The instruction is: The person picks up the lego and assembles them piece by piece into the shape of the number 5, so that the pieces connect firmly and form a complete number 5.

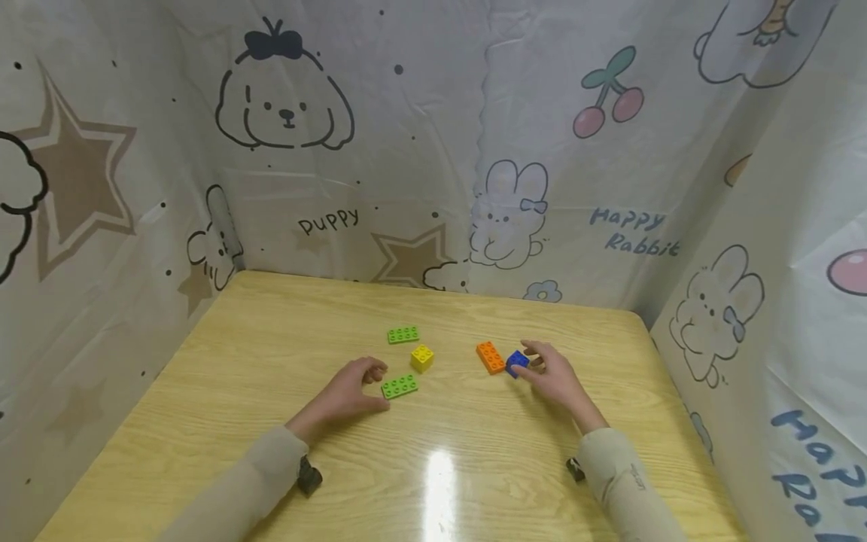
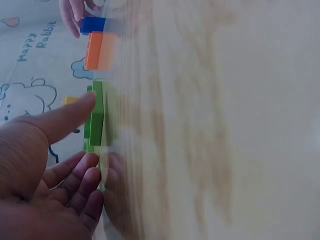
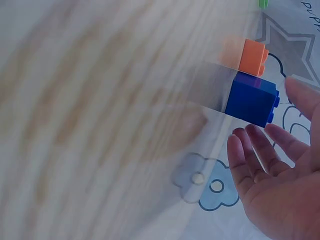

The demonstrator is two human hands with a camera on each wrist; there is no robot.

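Here's the left hand (image 1: 348,388), fingers slack around the nearer green brick (image 1: 400,387) on the counter (image 1: 379,474), contact hard to judge; right hand (image 1: 557,378) loose about the blue brick (image 1: 517,364), beside orange (image 1: 491,357); beyond, the backdrop (image 1: 420,150) reads "puppy", "Happy Rabbit".

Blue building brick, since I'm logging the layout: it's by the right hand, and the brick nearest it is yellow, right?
Not yellow: the head view shows the orange building brick nearest the blue building brick, which is by the right hand.
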